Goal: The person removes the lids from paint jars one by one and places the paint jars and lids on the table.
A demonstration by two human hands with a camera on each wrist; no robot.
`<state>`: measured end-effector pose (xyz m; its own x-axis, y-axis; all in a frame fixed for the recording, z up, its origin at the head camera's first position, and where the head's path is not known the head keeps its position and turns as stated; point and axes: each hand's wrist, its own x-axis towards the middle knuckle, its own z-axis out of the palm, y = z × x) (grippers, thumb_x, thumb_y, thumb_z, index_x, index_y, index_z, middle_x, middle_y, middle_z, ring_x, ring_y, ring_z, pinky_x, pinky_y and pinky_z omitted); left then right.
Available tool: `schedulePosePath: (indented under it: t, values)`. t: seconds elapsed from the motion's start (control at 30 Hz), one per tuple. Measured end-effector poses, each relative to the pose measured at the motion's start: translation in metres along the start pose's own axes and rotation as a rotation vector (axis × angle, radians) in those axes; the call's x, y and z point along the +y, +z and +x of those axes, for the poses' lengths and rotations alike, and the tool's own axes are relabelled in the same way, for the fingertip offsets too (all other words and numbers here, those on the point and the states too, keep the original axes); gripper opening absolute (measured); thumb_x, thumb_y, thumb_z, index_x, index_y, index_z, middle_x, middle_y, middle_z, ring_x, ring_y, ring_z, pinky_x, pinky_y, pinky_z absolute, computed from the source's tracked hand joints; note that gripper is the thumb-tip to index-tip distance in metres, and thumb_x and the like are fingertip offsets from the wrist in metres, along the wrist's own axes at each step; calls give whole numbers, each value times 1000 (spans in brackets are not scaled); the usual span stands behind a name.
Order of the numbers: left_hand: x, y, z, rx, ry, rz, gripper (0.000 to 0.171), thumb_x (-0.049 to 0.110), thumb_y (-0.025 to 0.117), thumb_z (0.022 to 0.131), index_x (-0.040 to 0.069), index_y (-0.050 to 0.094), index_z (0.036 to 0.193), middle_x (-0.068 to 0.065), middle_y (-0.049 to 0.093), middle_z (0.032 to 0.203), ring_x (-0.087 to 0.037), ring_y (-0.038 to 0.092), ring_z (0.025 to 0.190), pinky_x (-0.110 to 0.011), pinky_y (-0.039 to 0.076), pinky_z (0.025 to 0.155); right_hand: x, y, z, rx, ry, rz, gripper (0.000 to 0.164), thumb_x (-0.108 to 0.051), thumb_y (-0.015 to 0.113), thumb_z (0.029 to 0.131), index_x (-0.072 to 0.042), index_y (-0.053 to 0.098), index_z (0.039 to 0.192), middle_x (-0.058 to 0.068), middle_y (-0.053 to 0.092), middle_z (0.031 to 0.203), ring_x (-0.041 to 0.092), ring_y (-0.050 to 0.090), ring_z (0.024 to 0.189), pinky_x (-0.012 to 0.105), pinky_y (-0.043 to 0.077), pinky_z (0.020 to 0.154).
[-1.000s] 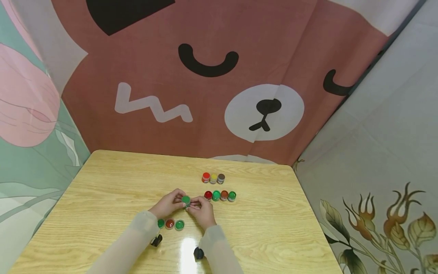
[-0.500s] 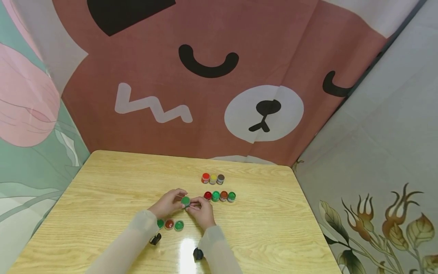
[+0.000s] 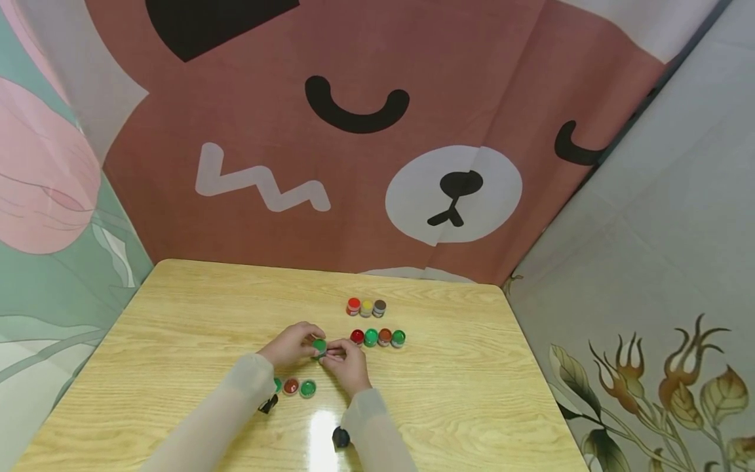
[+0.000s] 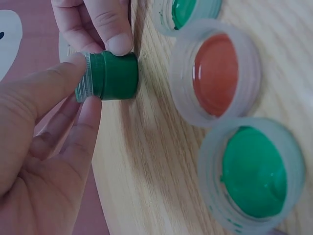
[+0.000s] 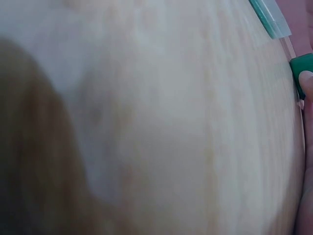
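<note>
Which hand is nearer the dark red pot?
Right. The right hand is just in front of the dark red pot, slightly left; the left hand is farther left.

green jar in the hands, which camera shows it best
Left wrist view: the green jar is close and large, its green side and ribbed end both plain. Head view shows it small, mostly its top; right wrist view catches only a cut-off piece at the frame's edge.

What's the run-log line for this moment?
left hand: pinches small green cylindrical plastic jar | right hand: pinches same jar | below: pale wood-grain table
</note>
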<state>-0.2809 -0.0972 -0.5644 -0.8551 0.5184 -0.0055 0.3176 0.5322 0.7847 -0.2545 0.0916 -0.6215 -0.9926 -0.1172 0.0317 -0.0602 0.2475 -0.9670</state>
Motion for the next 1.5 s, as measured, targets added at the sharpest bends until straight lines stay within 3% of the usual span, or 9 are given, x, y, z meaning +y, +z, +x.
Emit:
schedulePosePath:
  t: [0.43, 0.73, 1.2, 1.5]
  values:
    - [-1, 4, 0, 10, 20, 54, 28, 2, 69, 95, 1, 67, 123, -9, 64, 115, -29, 63, 107, -44, 55, 94, 0, 1, -1, 9, 2, -4, 24, 1, 81, 83, -5, 71, 105, 3, 64, 100, 11, 67, 91, 20, 59, 80]
    - [0, 8, -1, 30, 60, 54, 27, 0, 68, 95, -2, 68, 122, -11, 63, 110, -27, 63, 101, -40, 57, 89, 0, 5, -3, 60, -17, -49, 29, -5, 86, 79, -7, 69, 103, 1, 61, 99, 8, 65, 88, 18, 58, 79]
    - [-7, 16, -4, 125, 62, 23, 33, 1, 64, 97, -5, 63, 130, -14, 64, 114, -30, 63, 104, -45, 57, 91, -5, 30, -4, 282, -39, -96, 24, -2, 86, 76, -6, 70, 93, -2, 64, 85, 4, 63, 74, 18, 57, 66]
    - [-3, 22, -5, 208, -4, -58, 34, 0, 63, 98, 0, 64, 133, -15, 60, 119, -30, 62, 108, -44, 55, 96, -15, 36, -3, 402, -36, -144, 20, -1, 85, 75, -4, 69, 88, 1, 64, 81, 7, 62, 70, 21, 56, 62]
